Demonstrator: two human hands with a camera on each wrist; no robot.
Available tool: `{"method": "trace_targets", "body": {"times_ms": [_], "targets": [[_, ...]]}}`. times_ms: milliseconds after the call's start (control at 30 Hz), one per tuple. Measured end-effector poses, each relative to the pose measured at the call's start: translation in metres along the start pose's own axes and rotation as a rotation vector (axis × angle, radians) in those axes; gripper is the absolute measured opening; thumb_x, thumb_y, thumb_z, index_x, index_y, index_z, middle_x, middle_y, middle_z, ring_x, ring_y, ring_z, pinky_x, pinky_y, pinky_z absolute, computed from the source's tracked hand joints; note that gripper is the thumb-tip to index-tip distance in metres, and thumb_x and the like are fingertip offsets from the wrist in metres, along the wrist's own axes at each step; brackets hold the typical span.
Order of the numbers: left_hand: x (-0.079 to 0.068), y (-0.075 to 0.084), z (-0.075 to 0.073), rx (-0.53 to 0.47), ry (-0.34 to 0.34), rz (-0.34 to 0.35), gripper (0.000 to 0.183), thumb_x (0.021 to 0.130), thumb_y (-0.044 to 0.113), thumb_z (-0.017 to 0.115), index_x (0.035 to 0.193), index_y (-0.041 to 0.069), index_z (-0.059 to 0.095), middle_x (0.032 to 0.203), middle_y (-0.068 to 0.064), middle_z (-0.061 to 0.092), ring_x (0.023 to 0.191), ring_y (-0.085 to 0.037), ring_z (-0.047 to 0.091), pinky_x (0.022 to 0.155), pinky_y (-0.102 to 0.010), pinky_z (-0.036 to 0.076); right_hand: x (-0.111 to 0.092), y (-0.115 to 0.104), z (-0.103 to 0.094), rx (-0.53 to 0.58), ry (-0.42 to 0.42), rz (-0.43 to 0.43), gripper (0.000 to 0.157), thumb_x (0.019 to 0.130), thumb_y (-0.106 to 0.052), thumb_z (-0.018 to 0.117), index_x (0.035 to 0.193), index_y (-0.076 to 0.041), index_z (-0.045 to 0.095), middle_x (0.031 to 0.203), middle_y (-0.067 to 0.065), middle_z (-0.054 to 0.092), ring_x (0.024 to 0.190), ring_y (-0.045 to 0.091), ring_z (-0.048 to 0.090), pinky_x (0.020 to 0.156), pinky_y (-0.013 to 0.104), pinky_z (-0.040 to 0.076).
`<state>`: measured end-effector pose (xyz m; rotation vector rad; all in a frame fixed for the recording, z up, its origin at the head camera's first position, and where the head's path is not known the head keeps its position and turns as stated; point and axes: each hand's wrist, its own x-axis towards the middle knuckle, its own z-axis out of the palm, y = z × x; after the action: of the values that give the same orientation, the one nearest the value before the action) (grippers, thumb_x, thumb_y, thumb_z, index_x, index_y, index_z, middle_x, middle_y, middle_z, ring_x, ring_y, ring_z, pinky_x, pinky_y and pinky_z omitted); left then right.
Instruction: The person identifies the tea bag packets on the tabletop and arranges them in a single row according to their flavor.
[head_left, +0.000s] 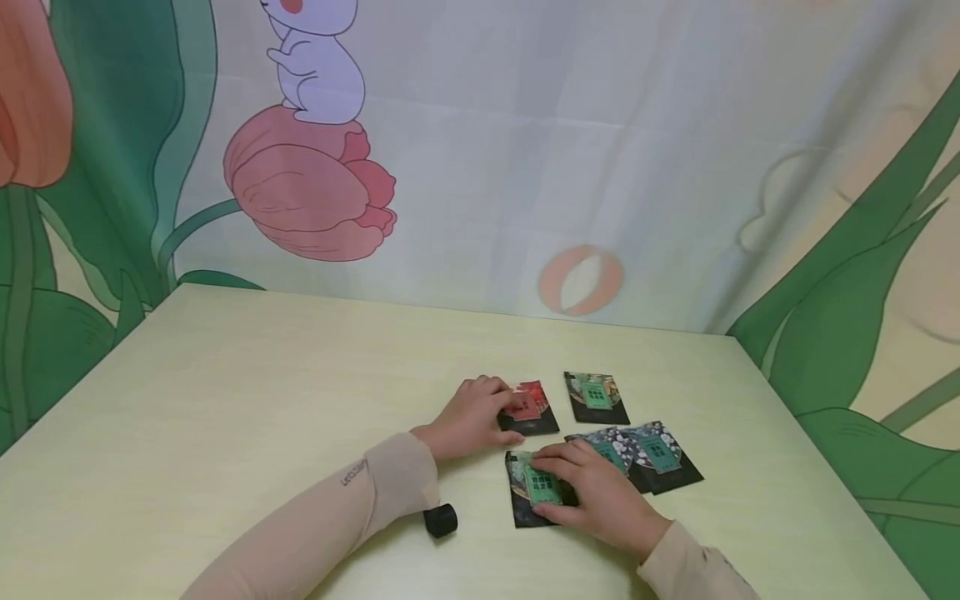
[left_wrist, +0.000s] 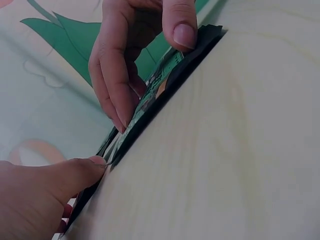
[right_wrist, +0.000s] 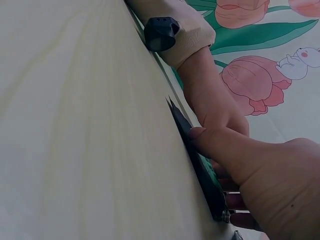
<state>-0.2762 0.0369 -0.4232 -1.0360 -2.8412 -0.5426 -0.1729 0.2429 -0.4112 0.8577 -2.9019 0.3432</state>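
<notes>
My left hand (head_left: 474,415) spans a red-and-black packet (head_left: 542,417) lying on the table, fingers over its face and thumb by its near edge. Closer to me, my right hand (head_left: 600,493) holds a green-and-black packet (head_left: 525,492) flat, with the thumb at its near edge and the fingertips at the far one. Past the thumb in the right wrist view, the black edge of the green packet (right_wrist: 195,160) shows low over the table. In the left wrist view my left thumb (left_wrist: 87,170) is close to the green packet's corner; the curled fingers are partly hidden.
Two blue flowered packets, one (head_left: 660,454) overlapping the other (head_left: 617,446), lie beyond my right hand. Another green packet (head_left: 596,397) lies farther back. A black wrist device (head_left: 441,521) sits under my left cuff. A printed curtain (head_left: 465,208) hangs behind the pale table (head_left: 300,375).
</notes>
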Motion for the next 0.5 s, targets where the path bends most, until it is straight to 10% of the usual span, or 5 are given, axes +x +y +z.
{"method": "trace_targets", "body": {"times_ms": [500], "targets": [[-0.0082, -0.0063, -0.0059, 0.009, -0.033, 0.005, 0.053, 0.086, 0.05, 0.066, 0.129, 0.02, 0.06, 0.128, -0.001, 0.057, 0.12, -0.02, 0.049, 0.11, -0.041, 0.033, 0.0008, -0.0033, -0.0009, 0.014, -0.011, 0.01, 0.049, 0.084, -0.049, 0.068, 0.122, -0.02, 0.064, 0.125, -0.006, 0.061, 0.114, 0.013, 0.053, 0.096, 0.038, 0.05]]}}
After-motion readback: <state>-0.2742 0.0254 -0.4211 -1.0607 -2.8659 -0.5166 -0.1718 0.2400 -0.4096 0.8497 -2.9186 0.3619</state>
